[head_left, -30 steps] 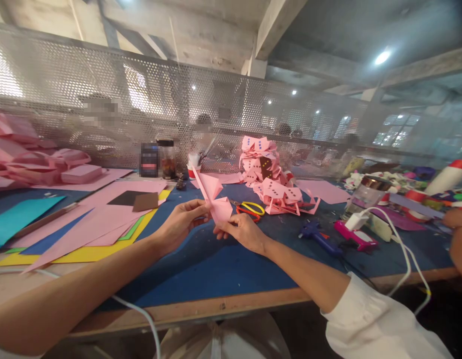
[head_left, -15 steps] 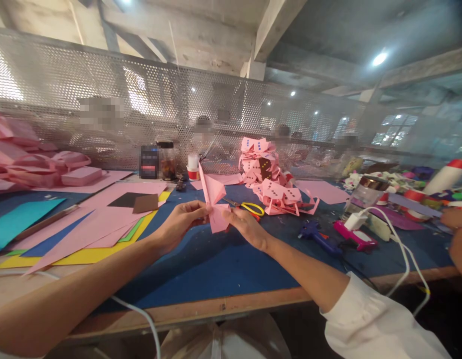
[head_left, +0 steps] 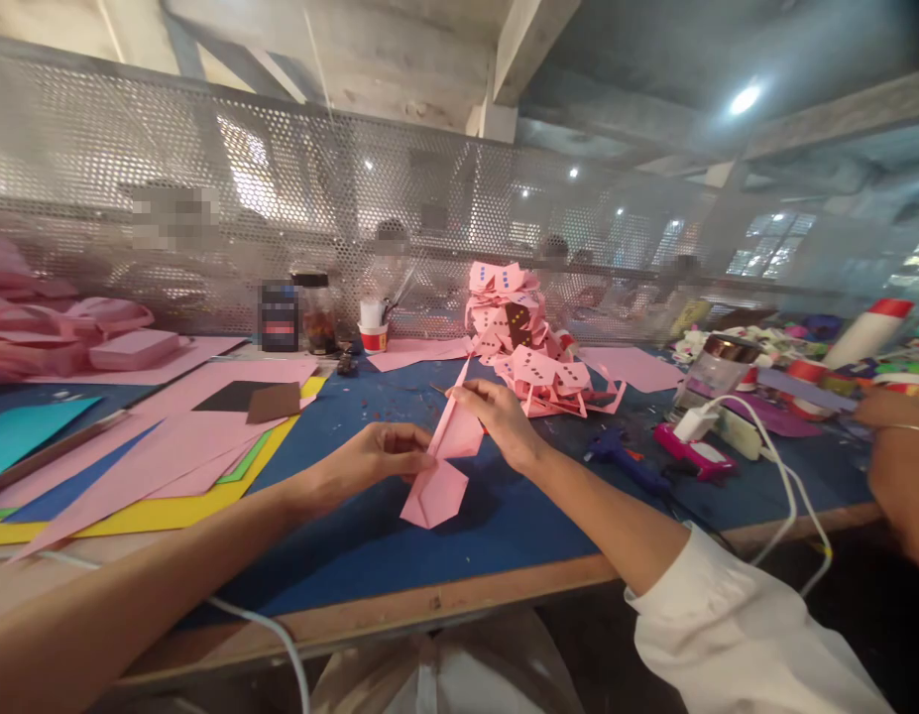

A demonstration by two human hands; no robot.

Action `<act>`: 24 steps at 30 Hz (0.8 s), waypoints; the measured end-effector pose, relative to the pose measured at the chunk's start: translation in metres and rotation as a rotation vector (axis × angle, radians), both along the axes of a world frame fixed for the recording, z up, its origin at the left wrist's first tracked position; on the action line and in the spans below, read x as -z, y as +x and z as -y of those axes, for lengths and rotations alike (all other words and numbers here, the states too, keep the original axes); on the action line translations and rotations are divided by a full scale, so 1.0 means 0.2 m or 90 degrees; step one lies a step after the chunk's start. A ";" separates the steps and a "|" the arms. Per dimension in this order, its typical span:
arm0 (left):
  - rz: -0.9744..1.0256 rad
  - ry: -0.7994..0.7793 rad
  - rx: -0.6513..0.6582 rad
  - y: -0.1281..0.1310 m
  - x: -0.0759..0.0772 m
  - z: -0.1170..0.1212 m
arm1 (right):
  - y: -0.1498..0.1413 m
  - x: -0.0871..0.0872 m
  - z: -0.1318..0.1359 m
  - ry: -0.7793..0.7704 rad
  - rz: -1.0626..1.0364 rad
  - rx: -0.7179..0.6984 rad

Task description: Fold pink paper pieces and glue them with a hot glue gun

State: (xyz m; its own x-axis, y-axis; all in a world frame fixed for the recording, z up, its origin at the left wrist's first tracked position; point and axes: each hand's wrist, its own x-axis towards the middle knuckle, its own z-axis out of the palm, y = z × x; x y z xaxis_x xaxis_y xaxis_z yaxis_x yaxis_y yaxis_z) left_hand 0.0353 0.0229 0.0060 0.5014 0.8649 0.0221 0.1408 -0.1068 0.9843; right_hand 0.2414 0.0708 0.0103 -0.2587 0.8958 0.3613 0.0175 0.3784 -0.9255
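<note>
A pink folded paper piece (head_left: 442, 494) is held between both hands over the blue table mat (head_left: 332, 565). It has a long narrow strip along one side and angular flaps. My left hand (head_left: 389, 451) pinches the strip's edge near its middle. Higher up, my right hand (head_left: 496, 412) grips the upper part with thumb and fingers; the strip's thin tip points up past it. Just behind stands a pile of pink paper pieces (head_left: 552, 377) marked with dark dots. The scissors behind my right hand are almost wholly covered.
Coloured paper sheets (head_left: 191, 446) lie at left, near a pile of pink paper boxes (head_left: 136, 349). A phone (head_left: 279, 317), a lidded jar (head_left: 319, 322) and a cup (head_left: 374, 332) stand behind. Right are a blue glue gun (head_left: 627, 461), a pink power strip (head_left: 693, 451) and another person's arm (head_left: 901, 466).
The pink paper has turned and tilted, its flaps now lower and toward me. My right hand moved from its lower flap up to the strip. The view shifted slightly.
</note>
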 end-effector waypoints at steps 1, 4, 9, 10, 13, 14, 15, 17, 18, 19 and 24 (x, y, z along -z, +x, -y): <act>-0.001 0.002 0.002 0.00 0.00 0.00 | 0.00 0.00 0.00 0.001 0.001 0.004; -0.004 0.030 -0.007 0.01 0.00 0.01 | 0.00 0.00 0.00 0.003 0.014 -0.002; 0.009 0.054 -0.036 0.00 0.02 -0.01 | -0.04 0.02 0.04 0.011 0.039 -0.027; 0.020 0.052 -0.048 0.00 0.03 -0.01 | -0.05 0.03 0.05 0.018 0.044 -0.039; 0.053 0.049 -0.085 0.00 0.03 -0.01 | -0.06 0.04 0.05 0.036 0.061 -0.066; 0.062 0.046 -0.094 0.01 0.03 -0.01 | -0.06 0.04 0.06 0.040 0.066 -0.069; 0.072 0.040 -0.102 0.02 0.02 0.00 | -0.06 0.04 0.06 0.043 0.069 -0.069; 0.090 0.022 -0.111 0.03 0.01 0.01 | -0.06 0.03 0.06 0.047 0.067 -0.075; 0.098 0.014 -0.116 0.04 0.00 0.01 | -0.05 0.03 0.06 0.044 0.063 -0.081; 0.103 0.009 -0.120 0.05 -0.01 0.01 | -0.04 0.02 0.07 0.037 0.056 -0.089; 0.105 0.005 -0.132 0.10 -0.03 0.00 | -0.02 -0.01 0.08 0.008 0.031 -0.102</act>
